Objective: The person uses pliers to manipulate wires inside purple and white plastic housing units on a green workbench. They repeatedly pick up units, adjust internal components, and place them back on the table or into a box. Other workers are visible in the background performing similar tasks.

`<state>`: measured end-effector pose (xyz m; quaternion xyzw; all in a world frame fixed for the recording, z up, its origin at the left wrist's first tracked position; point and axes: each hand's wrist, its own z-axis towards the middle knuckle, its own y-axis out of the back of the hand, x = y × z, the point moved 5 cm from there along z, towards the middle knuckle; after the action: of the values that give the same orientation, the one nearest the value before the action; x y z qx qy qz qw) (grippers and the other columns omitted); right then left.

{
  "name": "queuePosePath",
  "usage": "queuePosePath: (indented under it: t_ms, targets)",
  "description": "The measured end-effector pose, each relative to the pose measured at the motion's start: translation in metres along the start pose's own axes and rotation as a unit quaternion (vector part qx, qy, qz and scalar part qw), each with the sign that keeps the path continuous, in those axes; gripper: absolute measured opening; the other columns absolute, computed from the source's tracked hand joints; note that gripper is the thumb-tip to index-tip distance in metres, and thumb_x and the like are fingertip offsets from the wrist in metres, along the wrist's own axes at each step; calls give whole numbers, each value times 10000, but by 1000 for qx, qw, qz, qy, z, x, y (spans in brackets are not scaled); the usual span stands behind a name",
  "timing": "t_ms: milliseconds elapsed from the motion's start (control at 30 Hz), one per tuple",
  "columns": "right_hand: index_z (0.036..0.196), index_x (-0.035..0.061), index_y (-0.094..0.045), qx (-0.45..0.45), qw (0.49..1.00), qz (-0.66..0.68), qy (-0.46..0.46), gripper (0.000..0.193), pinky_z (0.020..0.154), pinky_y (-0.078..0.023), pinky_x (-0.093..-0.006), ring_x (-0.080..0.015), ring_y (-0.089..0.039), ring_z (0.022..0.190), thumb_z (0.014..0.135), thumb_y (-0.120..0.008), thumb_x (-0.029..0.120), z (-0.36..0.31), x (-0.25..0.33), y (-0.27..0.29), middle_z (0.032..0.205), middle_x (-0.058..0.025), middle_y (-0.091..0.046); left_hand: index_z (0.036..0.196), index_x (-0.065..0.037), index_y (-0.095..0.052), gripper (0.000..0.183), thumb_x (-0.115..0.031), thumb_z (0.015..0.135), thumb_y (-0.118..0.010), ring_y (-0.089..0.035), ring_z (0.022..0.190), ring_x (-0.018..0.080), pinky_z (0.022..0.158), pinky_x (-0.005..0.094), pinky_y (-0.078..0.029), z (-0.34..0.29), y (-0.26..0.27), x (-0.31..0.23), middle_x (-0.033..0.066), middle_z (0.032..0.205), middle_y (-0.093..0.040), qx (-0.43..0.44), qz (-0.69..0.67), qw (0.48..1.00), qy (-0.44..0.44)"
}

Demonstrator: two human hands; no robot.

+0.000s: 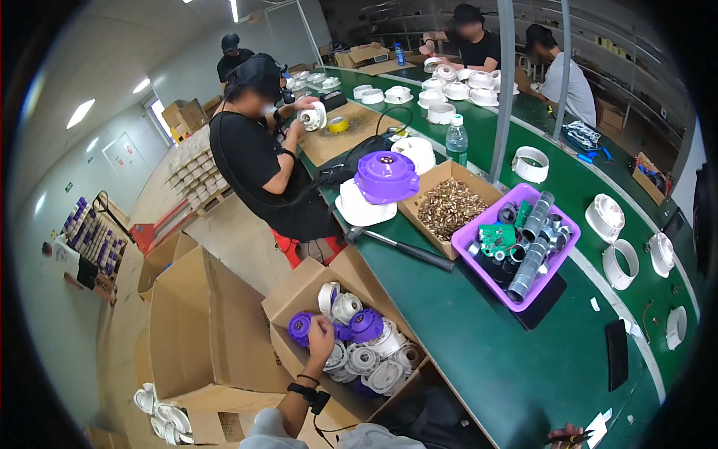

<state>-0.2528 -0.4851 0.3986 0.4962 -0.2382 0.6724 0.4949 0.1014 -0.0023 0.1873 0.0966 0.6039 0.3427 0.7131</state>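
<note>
My left hand [321,338] reaches into a cardboard box [280,299] of round plastic housings. Its fingers are curled closed among the parts; whatever they hold is hidden. A purple housing [301,328] lies just left of the fingers, and another purple housing [366,325] to the right. Below them are several white housings [364,359]. At the lower right edge, my right hand [561,434] is partly cut off by the frame and closed on dark-handled pliers [574,437]. White paper scraps [597,429] lie by the pliers on the green table [449,337].
A purple bin [479,273] of metal cylinders and circuit boards stands on the table beside a carton of small brass-coloured parts [449,209]. A hammer [407,249] lies near the edge. An open carton [179,329] stands left. A co-worker [258,150] handles a white housing.
</note>
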Motion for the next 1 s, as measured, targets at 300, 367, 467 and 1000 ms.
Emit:
queuePosePath:
  t_ms: [300,367,467,1000]
  targets:
    - [1181,-38,-516,-1,986,124,-108,287,607,-506,-344,-223,-566,679,985,-498,170,12,-8,-27,825,-141,-604,1210,64,-514,597,-330,800,-697,-620,996,428,919,493,-477,-69,-61,149,266,1067,-640,181,223,937,197]
    - [1168,-16,-530,-20,980,151,-130,258,591,-512,-342,-217,-566,688,978,-519,159,13,-14,-24,845,-127,-602,1232,75,-503,658,-379,793,-689,-594,1037,449,968,505,-452,-83,-72,163,280,1110,-620,245,258,911,210]
    - [1203,-3,-526,-9,973,190,-131,278,581,-516,-347,-222,-580,722,977,-528,160,16,-15,-24,903,-134,-613,1231,73,-508,680,-415,788,-673,-542,1111,470,1002,522,-424,-101,-86,177,292,1188,-582,316,304,879,186]
    - [1232,-33,-478,0,975,189,-113,317,591,-531,-368,-242,-591,717,969,-495,143,14,-23,-18,902,-176,-605,1181,17,-551,530,-311,778,-656,-525,1134,445,992,503,-415,-116,-98,187,265,1200,-572,343,424,834,90]
